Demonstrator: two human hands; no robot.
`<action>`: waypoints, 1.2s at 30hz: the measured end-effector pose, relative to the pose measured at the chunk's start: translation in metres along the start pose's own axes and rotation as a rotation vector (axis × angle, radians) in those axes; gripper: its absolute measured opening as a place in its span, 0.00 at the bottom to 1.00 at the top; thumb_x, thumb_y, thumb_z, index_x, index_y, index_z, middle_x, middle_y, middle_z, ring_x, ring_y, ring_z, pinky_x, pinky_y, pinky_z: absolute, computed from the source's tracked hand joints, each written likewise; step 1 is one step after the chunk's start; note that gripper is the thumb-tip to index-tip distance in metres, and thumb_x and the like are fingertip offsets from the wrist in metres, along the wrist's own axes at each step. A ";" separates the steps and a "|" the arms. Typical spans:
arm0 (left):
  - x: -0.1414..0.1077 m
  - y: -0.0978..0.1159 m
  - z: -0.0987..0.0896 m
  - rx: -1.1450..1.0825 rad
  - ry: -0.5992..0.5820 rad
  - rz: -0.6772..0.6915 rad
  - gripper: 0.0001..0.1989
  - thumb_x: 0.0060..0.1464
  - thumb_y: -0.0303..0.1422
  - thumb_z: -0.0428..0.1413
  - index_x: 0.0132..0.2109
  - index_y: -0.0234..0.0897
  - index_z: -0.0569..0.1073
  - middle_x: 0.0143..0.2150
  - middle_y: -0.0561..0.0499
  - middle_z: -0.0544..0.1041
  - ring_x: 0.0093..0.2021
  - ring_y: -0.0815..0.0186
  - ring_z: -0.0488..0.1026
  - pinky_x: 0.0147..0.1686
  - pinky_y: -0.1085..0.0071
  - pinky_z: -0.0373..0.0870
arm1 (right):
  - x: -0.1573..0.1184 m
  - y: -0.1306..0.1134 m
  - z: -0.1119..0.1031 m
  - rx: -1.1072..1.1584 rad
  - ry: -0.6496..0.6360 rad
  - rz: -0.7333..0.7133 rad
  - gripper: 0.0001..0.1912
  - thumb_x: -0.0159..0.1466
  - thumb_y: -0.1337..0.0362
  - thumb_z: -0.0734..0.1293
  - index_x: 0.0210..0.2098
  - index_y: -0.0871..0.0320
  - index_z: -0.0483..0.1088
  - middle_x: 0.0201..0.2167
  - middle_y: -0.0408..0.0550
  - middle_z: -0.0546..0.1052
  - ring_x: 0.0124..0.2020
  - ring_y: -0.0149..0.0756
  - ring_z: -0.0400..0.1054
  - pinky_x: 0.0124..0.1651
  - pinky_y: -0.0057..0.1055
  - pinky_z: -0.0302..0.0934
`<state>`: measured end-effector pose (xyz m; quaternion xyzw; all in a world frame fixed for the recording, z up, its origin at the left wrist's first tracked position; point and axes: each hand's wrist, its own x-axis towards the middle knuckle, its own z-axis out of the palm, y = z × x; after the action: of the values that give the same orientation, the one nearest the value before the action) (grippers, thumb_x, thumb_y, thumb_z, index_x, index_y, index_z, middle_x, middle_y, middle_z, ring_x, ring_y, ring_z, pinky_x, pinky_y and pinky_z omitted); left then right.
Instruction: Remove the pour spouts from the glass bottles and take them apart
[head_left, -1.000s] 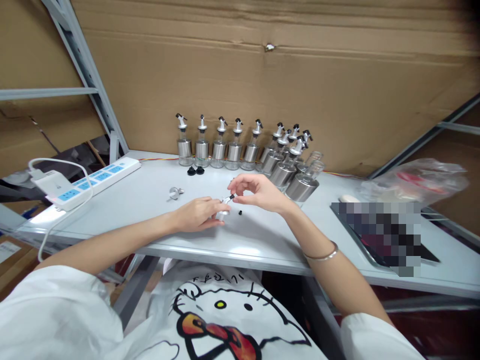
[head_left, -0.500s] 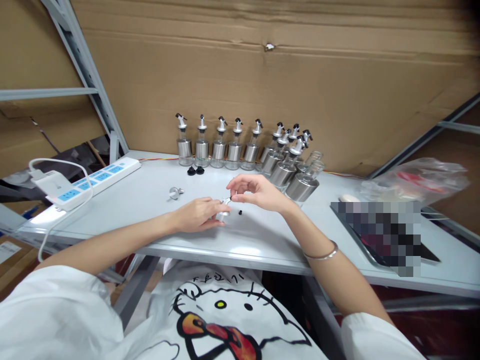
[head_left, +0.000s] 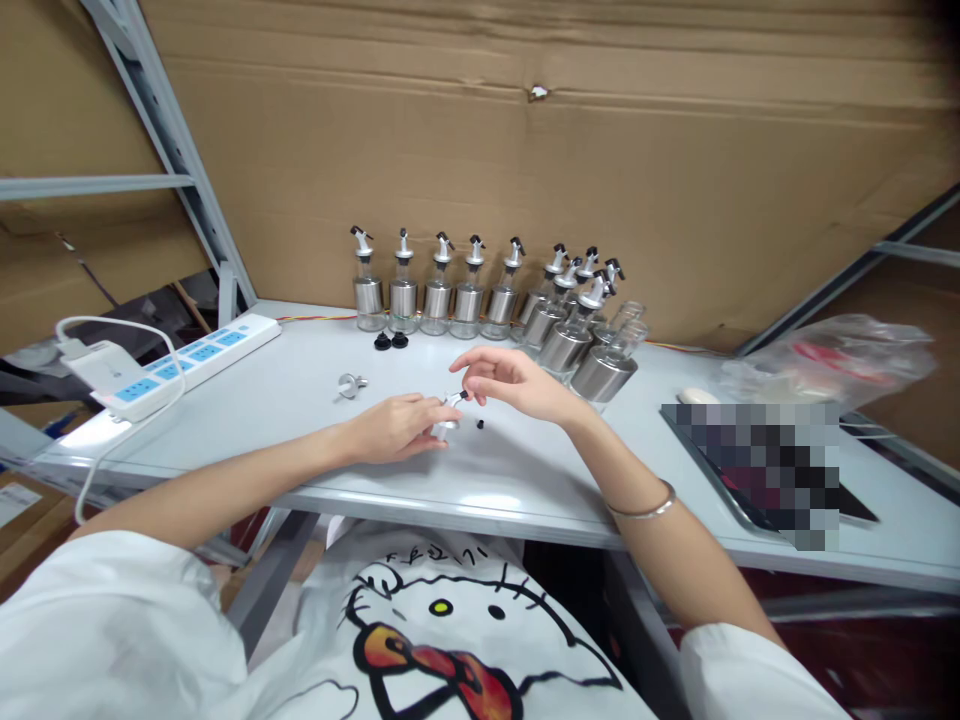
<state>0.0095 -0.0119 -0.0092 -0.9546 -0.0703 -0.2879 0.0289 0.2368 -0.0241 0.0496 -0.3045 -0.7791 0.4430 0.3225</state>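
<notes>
My left hand (head_left: pixel 396 428) is closed round a silver pourer top (head_left: pixel 448 428) with a black tip, held low over the table near its front edge. Just right of it, my right hand (head_left: pixel 517 385) has its thumb and fingers curled at the pourer's black tip; whether they touch it is hard to tell. A tiny black piece (head_left: pixel 480 425) lies on the table below my right hand. Another silver pourer part (head_left: pixel 349 386) lies on its side beyond my left hand. Two black stoppers (head_left: pixel 383 341) sit before the row of bottles.
Glass and steel bottles (head_left: pixel 437 300) stand along the cardboard wall, several more clustered at the right (head_left: pixel 567 340). A white power strip (head_left: pixel 202 360) with a cable lies at the left. At the right are a plastic bag (head_left: pixel 832 360) and a dark, partly pixelated flat object (head_left: pixel 705 460).
My right hand's fingers have shifted slightly and spread a little at the pourer's tip, showing more of the black spout. My left hand stays nearly still.
</notes>
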 end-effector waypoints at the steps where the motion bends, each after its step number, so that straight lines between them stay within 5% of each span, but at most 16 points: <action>1: 0.000 0.000 0.000 -0.009 0.004 -0.001 0.13 0.67 0.38 0.41 0.52 0.34 0.61 0.32 0.50 0.73 0.30 0.68 0.69 0.36 0.72 0.67 | 0.000 0.000 -0.001 -0.015 0.004 -0.004 0.13 0.60 0.59 0.67 0.42 0.59 0.69 0.27 0.42 0.72 0.28 0.28 0.65 0.34 0.29 0.61; 8: -0.001 -0.001 0.002 -0.038 -0.027 -0.057 0.15 0.67 0.40 0.42 0.51 0.35 0.63 0.33 0.49 0.73 0.30 0.67 0.70 0.35 0.71 0.68 | 0.000 0.003 -0.007 -0.148 -0.002 0.022 0.10 0.56 0.59 0.70 0.32 0.60 0.71 0.27 0.43 0.73 0.29 0.30 0.65 0.38 0.32 0.62; 36: -0.005 -0.003 0.004 -0.127 -0.071 -0.124 0.11 0.64 0.33 0.46 0.53 0.36 0.61 0.37 0.49 0.72 0.34 0.67 0.71 0.36 0.71 0.68 | 0.002 0.008 -0.006 -0.090 0.024 0.048 0.11 0.54 0.58 0.71 0.31 0.60 0.73 0.25 0.44 0.74 0.28 0.30 0.66 0.36 0.30 0.62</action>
<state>0.0072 -0.0090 -0.0148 -0.9579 -0.1118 -0.2591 -0.0519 0.2417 -0.0167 0.0455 -0.3427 -0.7867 0.4115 0.3072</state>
